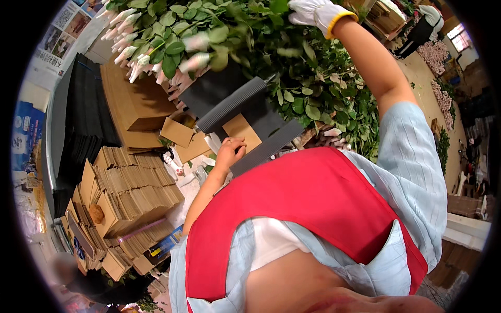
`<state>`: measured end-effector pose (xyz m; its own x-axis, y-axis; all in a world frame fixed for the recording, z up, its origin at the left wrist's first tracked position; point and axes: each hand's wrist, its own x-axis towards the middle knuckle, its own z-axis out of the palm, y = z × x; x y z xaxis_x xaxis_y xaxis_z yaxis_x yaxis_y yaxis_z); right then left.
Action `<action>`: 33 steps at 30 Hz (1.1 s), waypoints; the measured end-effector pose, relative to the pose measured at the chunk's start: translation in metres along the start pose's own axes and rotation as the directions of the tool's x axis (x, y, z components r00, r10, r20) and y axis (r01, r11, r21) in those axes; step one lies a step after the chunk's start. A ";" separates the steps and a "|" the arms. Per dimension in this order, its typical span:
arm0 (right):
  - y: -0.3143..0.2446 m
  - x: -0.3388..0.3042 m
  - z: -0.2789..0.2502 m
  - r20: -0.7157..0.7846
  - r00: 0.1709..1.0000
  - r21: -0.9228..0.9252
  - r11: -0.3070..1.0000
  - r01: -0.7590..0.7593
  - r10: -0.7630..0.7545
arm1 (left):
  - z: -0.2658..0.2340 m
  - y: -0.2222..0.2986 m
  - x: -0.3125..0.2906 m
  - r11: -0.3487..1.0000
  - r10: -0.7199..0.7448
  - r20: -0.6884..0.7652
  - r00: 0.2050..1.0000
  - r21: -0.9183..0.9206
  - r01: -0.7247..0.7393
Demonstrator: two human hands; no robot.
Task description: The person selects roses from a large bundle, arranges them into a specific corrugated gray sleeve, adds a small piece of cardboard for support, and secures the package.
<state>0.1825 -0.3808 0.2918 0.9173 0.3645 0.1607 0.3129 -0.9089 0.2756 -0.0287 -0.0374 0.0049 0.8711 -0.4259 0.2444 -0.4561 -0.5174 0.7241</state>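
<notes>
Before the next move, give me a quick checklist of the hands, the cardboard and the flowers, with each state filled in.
1. Both hands gloved: not ok. The right hand wears a white glove; the left hand is bare.
2. Left hand at the cardboard piece: ok, fingers at its edge.
3. Left hand clear of the ribbed roller: ok, a gap shows.
4. Right hand gripping a stem: cannot tell; its fingers meet the picture's top edge by the leaves.
5. Flower heads at rest: not ok, a couple look motion-blurred.
6. Cardboard stacks within view: ok, at left.
</notes>
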 end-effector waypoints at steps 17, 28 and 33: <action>-0.013 -0.063 -0.067 0.032 0.988 0.089 0.985 -0.150 0.148 | -0.004 0.004 0.003 0.998 -0.043 0.062 0.997 0.046 0.040; -0.009 -0.063 0.013 0.189 0.981 0.055 0.997 -0.045 0.034 | -0.008 0.002 0.004 0.999 -0.022 0.077 0.997 0.045 0.019; 0.010 -0.062 0.028 0.404 0.915 0.395 0.907 -0.148 -0.027 | -0.005 -0.009 0.006 1.000 0.019 0.128 0.992 0.006 -0.020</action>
<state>0.1352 -0.4182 0.2584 0.9300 0.2758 -0.2429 0.2453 -0.9580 -0.1482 -0.0185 -0.0318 0.0029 0.8318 -0.5274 0.1732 -0.4744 -0.5133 0.7152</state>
